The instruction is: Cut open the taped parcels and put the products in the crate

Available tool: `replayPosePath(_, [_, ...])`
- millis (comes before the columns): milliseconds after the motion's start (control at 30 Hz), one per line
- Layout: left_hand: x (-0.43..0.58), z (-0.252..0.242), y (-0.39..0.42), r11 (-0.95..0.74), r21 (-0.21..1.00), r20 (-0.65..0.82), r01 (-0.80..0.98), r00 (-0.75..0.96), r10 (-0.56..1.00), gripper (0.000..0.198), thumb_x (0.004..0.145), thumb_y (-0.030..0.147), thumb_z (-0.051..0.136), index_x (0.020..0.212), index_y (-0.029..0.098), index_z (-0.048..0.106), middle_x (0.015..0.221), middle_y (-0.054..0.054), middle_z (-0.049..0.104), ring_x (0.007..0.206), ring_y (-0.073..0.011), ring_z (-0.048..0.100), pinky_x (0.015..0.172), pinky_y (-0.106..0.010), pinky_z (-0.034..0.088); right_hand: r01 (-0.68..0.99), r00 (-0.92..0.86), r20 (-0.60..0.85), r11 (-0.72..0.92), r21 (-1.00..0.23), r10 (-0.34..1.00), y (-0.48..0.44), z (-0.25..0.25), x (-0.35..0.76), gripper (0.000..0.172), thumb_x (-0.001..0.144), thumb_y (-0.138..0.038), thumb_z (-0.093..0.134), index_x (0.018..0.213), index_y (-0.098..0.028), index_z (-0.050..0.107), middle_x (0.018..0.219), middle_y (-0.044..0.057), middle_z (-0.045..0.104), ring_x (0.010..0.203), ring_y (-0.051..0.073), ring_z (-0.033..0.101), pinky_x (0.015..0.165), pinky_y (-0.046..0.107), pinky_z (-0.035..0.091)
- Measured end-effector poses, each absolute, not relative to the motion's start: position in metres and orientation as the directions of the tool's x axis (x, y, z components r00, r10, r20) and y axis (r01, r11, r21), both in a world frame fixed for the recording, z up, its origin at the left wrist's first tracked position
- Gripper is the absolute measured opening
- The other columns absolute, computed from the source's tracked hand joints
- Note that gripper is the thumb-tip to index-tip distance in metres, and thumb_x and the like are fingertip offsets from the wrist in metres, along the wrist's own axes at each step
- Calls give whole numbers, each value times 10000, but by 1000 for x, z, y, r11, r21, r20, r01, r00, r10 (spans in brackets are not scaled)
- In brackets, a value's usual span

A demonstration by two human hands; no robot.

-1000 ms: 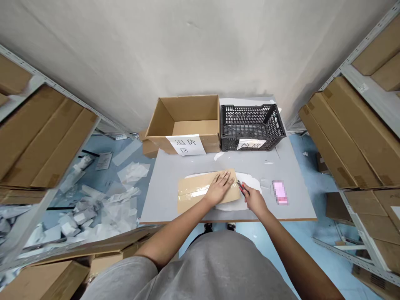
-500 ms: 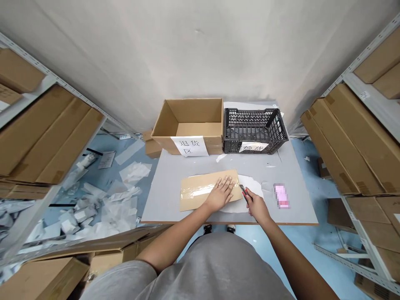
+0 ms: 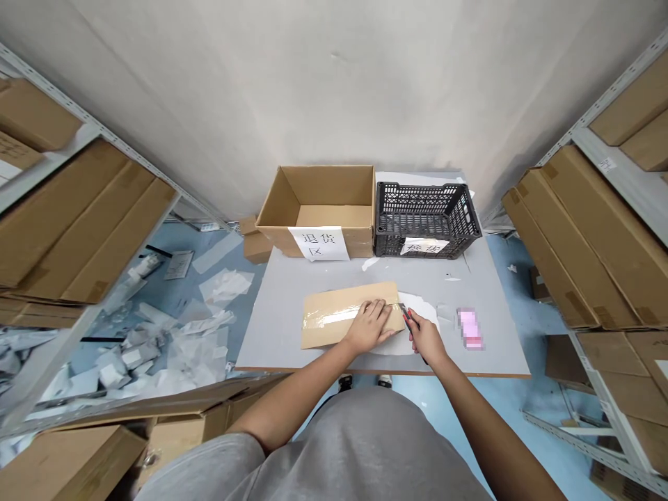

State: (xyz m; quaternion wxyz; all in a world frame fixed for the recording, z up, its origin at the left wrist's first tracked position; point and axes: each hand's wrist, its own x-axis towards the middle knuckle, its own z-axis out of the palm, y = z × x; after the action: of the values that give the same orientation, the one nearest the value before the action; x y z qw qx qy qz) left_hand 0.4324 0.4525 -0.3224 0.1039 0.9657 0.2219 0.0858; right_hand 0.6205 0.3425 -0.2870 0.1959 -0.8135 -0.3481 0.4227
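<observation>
A flat cardboard box [image 3: 328, 309] with shiny clear tape along its top lies near the table's front edge. My left hand [image 3: 369, 327] rests on the box's right part, fingers stretched over the top. In my right hand [image 3: 426, 335] is a dark box cutter [image 3: 406, 316], its tip at the box's right end. Whether the blade is in the cardboard or tape I cannot tell. Beneath and to the right of the box lies a white sheet [image 3: 425, 307].
Behind stand an open cardboard carton [image 3: 360, 241] and a black plastic crate [image 3: 386, 243], both labelled. A blurred pink item [image 3: 470, 327] lies on the table [image 3: 276, 306] at right. Shelves of boxes [image 3: 94, 229] flank both sides; paper scraps [image 3: 198, 344] litter the floor at left.
My left hand's fingers have drawn in slightly on the box. The box cutter stays at the box's right end, with only a small shift of my right hand.
</observation>
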Motion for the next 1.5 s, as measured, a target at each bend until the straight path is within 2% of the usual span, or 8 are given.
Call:
replayPosePath(200, [431, -332, 443, -898, 169, 102, 406, 899, 425, 704, 1055, 620, 479, 1530, 101, 510, 1545, -256, 550, 1465, -372, 497, 1234, -545, 318, 508, 422, -575, -708, -490, 701, 331, -280, 611, 526, 1117, -325, 380, 1624, -261, 504, 786, 23, 744, 532, 142, 659, 605, 227, 514])
replayPosePath(433, [431, -341, 433, -888, 154, 113, 432, 886, 451, 726, 1065, 610, 452, 1587, 106, 444, 1585, -251, 519, 1516, -366, 456, 1274, -550, 273, 678, 449, -522, -657, -328, 725, 331, -272, 604, 513, 1120, -287, 394, 1618, -263, 515, 1181, 136, 799, 986, 216, 770, 806, 251, 517])
replayPosePath(833, [439, -336, 441, -831, 307, 122, 464, 846, 518, 720, 1048, 586, 500, 1589, 116, 422, 1537, -247, 548, 1496, -374, 469, 1270, -556, 284, 321, 264, -675, -722, -612, 689, 305, -251, 614, 561, 1088, -358, 399, 1609, -193, 526, 584, -25, 602, 418, 153, 585, 459, 225, 445])
replayPosePath(1000, [422, -323, 438, -791, 347, 119, 504, 813, 570, 628, 1057, 550, 508, 1532, 139, 484, 1617, -220, 475, 1547, -354, 407, 1295, -547, 282, 407, 420, -449, -606, -683, 788, 311, -241, 621, 593, 1073, -428, 394, 1622, -237, 515, 701, -6, 674, 484, 155, 625, 557, 253, 505])
replayPosePath(1067, [399, -320, 434, -670, 367, 114, 645, 684, 720, 559, 1064, 496, 501, 1518, 170, 497, 1642, -203, 446, 1566, -344, 375, 1299, -564, 280, 506, 366, -407, -547, -667, 837, 324, -240, 614, 588, 1070, -448, 400, 1610, -260, 533, 720, 4, 699, 526, 168, 649, 606, 264, 517])
replayPosePath(1167, [354, -328, 426, -228, 400, 98, 888, 206, 974, 658, 1045, 524, 516, 1576, 150, 406, 1668, -250, 384, 1597, -392, 305, 1281, -637, 273, 633, 246, -378, -443, -635, 893, 347, -240, 595, 572, 1080, -430, 385, 1614, -284, 529, 838, 45, 766, 644, 197, 710, 665, 279, 528])
replayPosePath(1267, [315, -348, 413, 232, 472, -32, 850, -247, 969, 887, 982, 625, 589, 1629, 106, 277, 1632, -322, 394, 1568, -456, 350, 1210, -661, 365, 745, 216, -315, -365, -559, 924, 370, -246, 577, 568, 1089, -387, 378, 1634, -285, 498, 1122, 107, 802, 861, 246, 761, 756, 312, 553])
replayPosePath(1500, [289, -374, 419, 228, 765, -174, 602, -147, 974, 563, 1057, 575, 491, 1508, 238, 520, 1382, -139, 714, 1258, -314, 694, 1012, -457, 585, 872, 206, -109, -233, -429, 972, 430, -256, 568, 592, 1075, -310, 439, 1663, -247, 410, 1417, 134, 686, 1203, 267, 682, 972, 343, 550])
